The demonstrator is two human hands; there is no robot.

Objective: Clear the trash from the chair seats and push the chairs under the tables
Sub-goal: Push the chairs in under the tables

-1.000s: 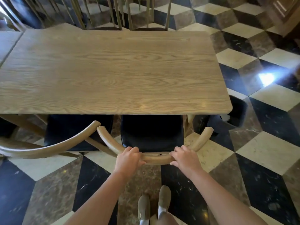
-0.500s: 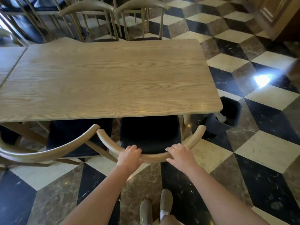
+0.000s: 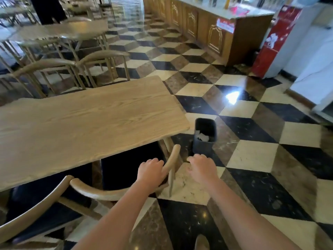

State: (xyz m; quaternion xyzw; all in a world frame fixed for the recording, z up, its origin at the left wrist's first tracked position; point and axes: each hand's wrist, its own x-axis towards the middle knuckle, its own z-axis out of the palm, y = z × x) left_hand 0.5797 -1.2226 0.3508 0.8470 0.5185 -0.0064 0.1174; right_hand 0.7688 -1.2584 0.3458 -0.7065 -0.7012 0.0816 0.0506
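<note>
Checkered floor point(image 3: 252, 156) runs past the worktop point(image 3: 86, 121); the chair point(image 3: 115, 193) sits tucked at six o'clock, my left hand point(image 3: 150, 171) resting on its rail, fingers loose, right hand point(image 3: 201, 167) released alongside.

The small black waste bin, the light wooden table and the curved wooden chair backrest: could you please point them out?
Small black waste bin point(image 3: 203, 147): head view, front wall.
Light wooden table point(image 3: 86, 121): head view, bare top.
Curved wooden chair backrest point(image 3: 100, 192): head view, rail left of the hand.
</note>
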